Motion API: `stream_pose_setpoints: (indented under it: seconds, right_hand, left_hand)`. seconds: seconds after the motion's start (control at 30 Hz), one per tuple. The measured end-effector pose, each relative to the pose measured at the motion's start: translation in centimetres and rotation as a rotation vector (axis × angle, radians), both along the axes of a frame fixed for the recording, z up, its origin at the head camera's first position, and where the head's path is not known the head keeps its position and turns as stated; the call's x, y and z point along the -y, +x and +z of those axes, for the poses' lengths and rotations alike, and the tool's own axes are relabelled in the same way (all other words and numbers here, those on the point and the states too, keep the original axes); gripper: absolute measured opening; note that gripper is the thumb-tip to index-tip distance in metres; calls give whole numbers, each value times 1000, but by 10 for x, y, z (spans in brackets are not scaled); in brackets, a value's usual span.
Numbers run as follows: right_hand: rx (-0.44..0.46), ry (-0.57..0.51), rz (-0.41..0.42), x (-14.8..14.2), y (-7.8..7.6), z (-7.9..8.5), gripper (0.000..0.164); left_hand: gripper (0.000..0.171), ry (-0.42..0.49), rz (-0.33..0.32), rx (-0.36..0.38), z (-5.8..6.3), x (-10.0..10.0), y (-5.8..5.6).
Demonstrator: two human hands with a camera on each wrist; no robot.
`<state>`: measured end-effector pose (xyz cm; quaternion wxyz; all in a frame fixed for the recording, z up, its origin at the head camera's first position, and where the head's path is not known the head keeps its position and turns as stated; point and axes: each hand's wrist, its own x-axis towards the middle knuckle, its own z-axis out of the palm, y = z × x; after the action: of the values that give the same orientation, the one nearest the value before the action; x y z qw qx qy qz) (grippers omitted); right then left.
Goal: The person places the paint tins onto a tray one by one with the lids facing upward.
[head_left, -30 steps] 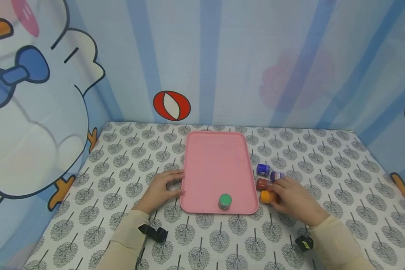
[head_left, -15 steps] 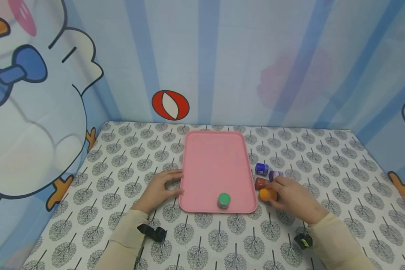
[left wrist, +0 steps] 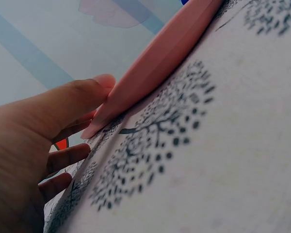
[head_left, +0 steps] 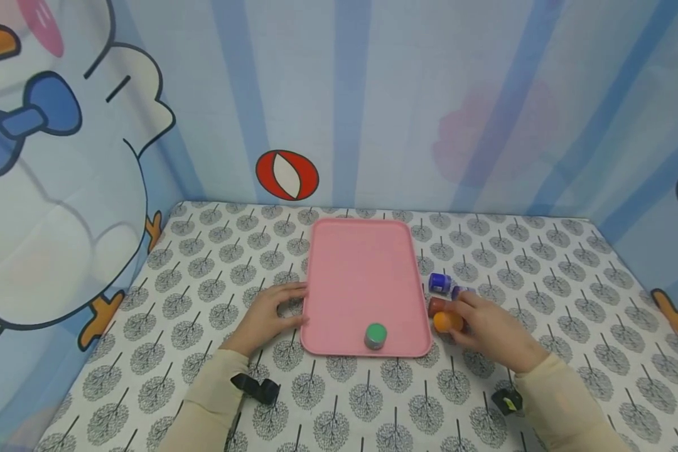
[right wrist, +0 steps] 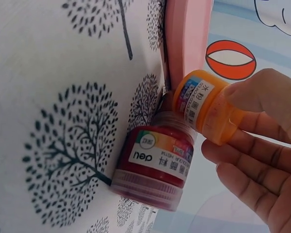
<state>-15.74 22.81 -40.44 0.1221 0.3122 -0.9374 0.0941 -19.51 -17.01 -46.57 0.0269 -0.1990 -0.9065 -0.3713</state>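
My right hand point(head_left: 488, 329) pinches an orange paint jar point(head_left: 444, 322) between thumb and fingers, just off the tray's right edge. In the right wrist view, the jar's printed label faces the camera, and a dark red paint jar point(right wrist: 153, 162) lies on its side beside it on the cloth. In the head view, a brownish-red jar point(head_left: 436, 306) and two blue-purple jars point(head_left: 440, 283) lie around that hand, which partly hides them. My left hand point(head_left: 268, 319) rests at the left rim of the pink tray point(head_left: 361, 270), fingers loosely spread, thumb touching the rim.
A small jar with a green lid point(head_left: 376, 335) stands in the tray's near right part. The table is covered by a tree-print cloth point(head_left: 339, 402). A pale blue striped curtain point(head_left: 407, 113) with cartoon figures hangs behind it. Both wrists wear black straps.
My right hand has tipped the orange jar, so that its end turns toward the head camera, and shifted it slightly away from me. My left hand and the tray have stayed put.
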Motion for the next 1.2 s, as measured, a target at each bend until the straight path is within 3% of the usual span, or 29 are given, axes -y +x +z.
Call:
stream_pose_setpoints:
  seconds: [0.6,1.2]
  right_hand:
    - [95,-47,-1,10,-1,6,35]
    - [17,-23,45,25,-6,12,29]
  left_hand:
    - [55,-21,-5,-14,-1,-1,0]
    - [55,-5,-8,-12,0,0,-1]
